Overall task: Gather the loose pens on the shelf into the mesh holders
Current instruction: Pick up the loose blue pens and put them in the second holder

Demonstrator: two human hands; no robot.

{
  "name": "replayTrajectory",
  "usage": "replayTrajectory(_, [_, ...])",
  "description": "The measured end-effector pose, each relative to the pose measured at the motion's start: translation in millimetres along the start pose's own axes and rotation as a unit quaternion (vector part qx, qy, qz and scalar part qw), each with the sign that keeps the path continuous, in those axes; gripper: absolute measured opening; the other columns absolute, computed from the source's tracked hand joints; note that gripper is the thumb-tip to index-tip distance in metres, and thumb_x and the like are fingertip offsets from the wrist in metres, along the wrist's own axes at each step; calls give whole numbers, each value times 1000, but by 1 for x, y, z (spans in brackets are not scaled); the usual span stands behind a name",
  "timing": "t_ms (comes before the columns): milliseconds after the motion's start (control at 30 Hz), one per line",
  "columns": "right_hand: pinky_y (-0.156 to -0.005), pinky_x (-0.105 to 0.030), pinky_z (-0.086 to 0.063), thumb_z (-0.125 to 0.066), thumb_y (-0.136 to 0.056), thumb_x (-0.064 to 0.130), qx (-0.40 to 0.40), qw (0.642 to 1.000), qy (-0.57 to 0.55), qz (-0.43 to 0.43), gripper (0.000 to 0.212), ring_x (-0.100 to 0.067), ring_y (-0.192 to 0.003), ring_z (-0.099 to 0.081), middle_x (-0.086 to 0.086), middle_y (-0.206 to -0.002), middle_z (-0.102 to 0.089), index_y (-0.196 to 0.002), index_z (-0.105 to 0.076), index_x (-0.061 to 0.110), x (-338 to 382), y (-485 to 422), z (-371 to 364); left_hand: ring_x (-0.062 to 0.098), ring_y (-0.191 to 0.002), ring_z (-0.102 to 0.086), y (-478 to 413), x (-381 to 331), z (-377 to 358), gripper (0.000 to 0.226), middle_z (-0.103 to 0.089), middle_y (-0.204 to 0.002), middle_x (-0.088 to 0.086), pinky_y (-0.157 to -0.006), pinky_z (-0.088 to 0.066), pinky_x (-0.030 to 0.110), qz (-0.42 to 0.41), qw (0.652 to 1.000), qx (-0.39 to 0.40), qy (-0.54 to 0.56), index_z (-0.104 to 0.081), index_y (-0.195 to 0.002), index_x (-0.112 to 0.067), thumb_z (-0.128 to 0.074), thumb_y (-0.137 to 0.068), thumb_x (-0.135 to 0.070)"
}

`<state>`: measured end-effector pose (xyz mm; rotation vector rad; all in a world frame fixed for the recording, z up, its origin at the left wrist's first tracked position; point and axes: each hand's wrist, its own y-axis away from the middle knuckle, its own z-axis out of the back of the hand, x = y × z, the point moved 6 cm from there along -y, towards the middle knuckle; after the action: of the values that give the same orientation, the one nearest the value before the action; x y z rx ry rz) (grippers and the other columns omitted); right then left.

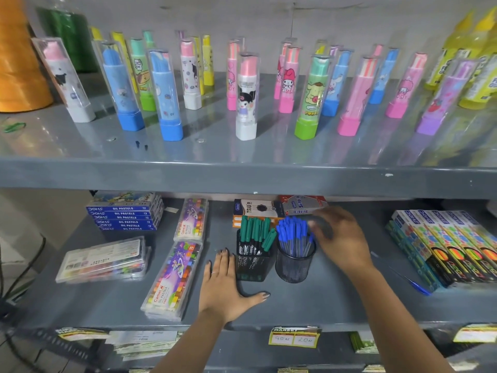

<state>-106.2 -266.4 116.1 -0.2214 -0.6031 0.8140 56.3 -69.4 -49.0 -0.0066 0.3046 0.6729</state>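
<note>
- Two black mesh holders stand side by side near the middle of the lower shelf (295,308): a squarish one (251,266) packed with green-capped pens (255,232), and a round one (293,265) just to its right, full of blue-capped pens (294,234).
- One loose blue pen (408,279) lies flat on the shelf, well to the right of the holders, close beside the stacked boxes there.
- The left hand (228,286) rests palm down on the shelf, fingers spread and holding nothing, its fingertips right beside the squarish holder.
- The right hand (338,238) hovers at the right of the blue pens, fingers loosely spread and open; it is motion-blurred, and whether it touches them I cannot tell.
- Behind the holders lie two pen cartons (279,207).
- To the left lie oil pastel packs (174,275) and a stack of blue oil pastel boxes (123,218).
- Colourful boxes (446,246) are stacked at the right.
- The upper shelf (242,173) carries rows of upright cartoon-printed tubes (246,95).
</note>
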Motion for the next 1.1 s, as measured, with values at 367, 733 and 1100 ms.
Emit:
replayTrajectory(367, [-93, -49, -46, -51, -88, 12, 118, 872, 210, -426, 39, -38, -120, -47, -18, -129, -53, -125, -57, 2, -154, 87, 2, 18, -156, 14, 0, -1, -1, 140, 7, -171, 4, -127, 5, 44, 0, 1000, -1, -4, 2, -162, -14, -27, -61, -106])
replayTrajectory(733, [-93, -48, -46, -49, -88, 12, 86, 871, 239, -421, 38, -39, -120, -43, -21, -129, -48, -125, -54, 4, -169, 100, 12, 18, -156, 12, -1, 0, -1, 140, 6, -171, 4, -127, 5, 44, 0, 1000, -5, -5, 1, -162, -15, -26, -61, -107])
replayTrajectory(1100, [-64, -39, -51, -62, -81, 5, 53, 895, 127, -425, 9, -35, -71, -58, -18, -73, -59, -86, -67, -1, -170, 106, 22, 18, -156, 14, -1, 0, -2, 140, 7, -171, 4, -127, 7, 44, 0, 1000, -2, -3, 2, -162, -15, -26, -60, -107])
